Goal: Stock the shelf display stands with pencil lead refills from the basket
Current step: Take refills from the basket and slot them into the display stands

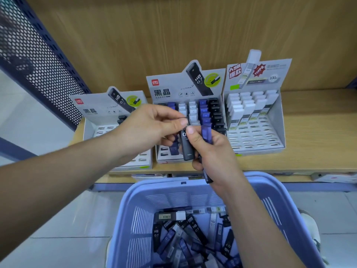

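In the head view, the right hand (pixel 212 151) grips a bundle of lead refills, a black refill (pixel 187 146) in front and blue ones behind. The left hand (pixel 152 130) pinches the top of the black refill with closed fingers (pixel 181 122), perhaps holding another blue one, over the middle stand (pixel 185 113). More refills lie in the basket (pixel 270 200) below. It is better to pull one refill out straight and put it upright in a free slot of its colour.

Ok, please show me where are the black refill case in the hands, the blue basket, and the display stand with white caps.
black refill case (pixel 187 146): head view, lower body below the fingers.
blue basket (pixel 274 198): head view, right wall near rim.
display stand with white caps (pixel 278 74): head view, header card.
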Demonstrator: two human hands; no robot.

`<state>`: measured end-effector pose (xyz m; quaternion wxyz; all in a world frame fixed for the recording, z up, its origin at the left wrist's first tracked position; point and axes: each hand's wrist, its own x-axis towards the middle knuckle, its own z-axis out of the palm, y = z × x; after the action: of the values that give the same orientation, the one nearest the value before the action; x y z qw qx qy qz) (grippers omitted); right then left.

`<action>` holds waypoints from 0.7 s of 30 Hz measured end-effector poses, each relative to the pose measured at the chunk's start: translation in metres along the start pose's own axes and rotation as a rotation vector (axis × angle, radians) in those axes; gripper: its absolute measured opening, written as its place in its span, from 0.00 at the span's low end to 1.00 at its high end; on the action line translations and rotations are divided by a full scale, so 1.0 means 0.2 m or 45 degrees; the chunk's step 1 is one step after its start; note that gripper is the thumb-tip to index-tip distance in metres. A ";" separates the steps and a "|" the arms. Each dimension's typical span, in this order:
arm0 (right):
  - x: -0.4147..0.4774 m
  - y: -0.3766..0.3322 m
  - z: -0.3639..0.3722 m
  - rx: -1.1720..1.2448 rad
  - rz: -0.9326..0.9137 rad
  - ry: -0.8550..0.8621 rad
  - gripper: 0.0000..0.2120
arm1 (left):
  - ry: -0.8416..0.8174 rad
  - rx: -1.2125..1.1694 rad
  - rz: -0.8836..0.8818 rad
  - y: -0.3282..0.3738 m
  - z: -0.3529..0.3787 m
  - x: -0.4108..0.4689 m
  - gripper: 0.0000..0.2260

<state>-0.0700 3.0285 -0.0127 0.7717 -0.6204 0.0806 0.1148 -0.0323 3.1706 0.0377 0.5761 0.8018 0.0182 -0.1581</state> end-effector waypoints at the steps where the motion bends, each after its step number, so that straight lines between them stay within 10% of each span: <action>1: 0.00 0.00 0.01 -0.015 -0.005 -0.020 0.08 | -0.029 0.006 -0.004 0.00 -0.01 0.00 0.04; 11: 0.08 -0.02 0.06 0.809 0.270 -0.084 0.15 | 0.427 0.140 0.061 -0.04 -0.42 0.05 0.01; 21: 0.08 -0.12 0.19 0.997 0.242 -0.268 0.22 | 0.522 1.027 0.155 -0.32 -0.56 0.11 0.08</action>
<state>-0.0491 3.0620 0.0130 0.9393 -0.2546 0.0959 0.2090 0.0012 3.2920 0.0046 0.2106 0.9764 0.0217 0.0435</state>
